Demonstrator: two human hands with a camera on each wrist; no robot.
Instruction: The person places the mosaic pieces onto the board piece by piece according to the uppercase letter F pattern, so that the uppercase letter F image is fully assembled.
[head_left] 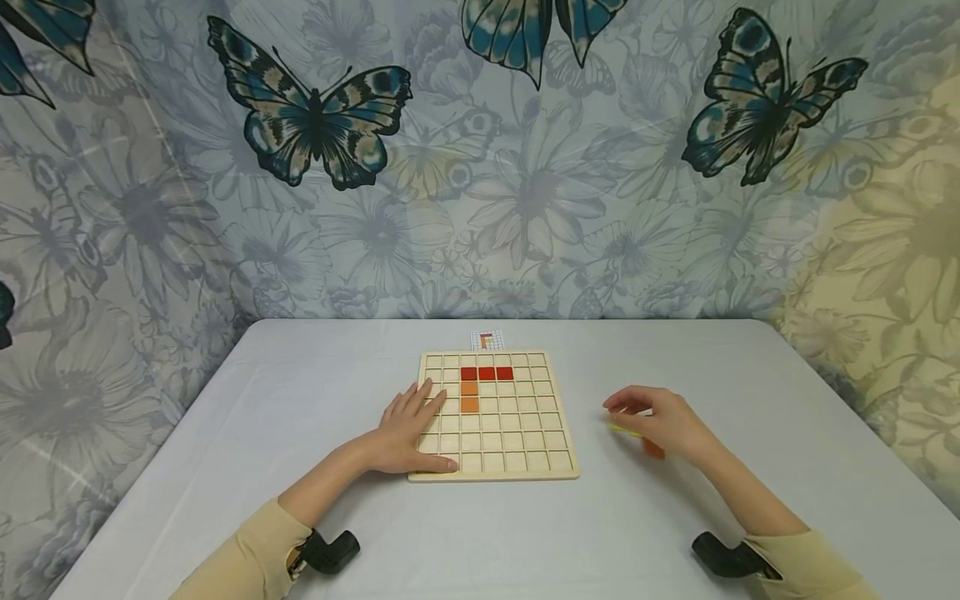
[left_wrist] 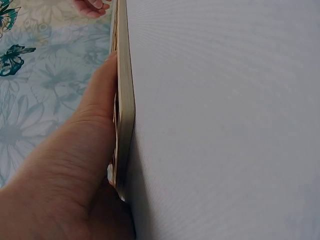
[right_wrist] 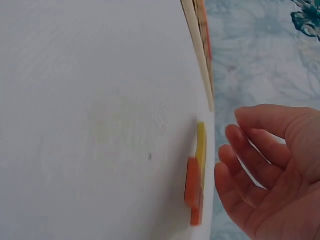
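Note:
A wooden grid board [head_left: 525,437] lies on the white table, with three red tiles [head_left: 487,373] in a row and two orange tiles [head_left: 469,405] below the leftmost red one. My left hand [head_left: 405,435] rests on the board's left side, fingers spread and thumb along the near edge. Right of the board, my right hand [head_left: 663,417] hovers over loose tiles. In the right wrist view its fingers are loosely bent with nothing between them. Beside them lie a yellow tile [right_wrist: 201,142] and orange tiles [right_wrist: 192,182], partly overlapping; in the head view the hand partly hides these.
A small pattern card [head_left: 487,340] stands just behind the board, showing red and orange squares on a grid. Butterfly-and-flower fabric [head_left: 540,217] hangs behind the table. Black devices [head_left: 330,552] are worn at both sleeve cuffs.

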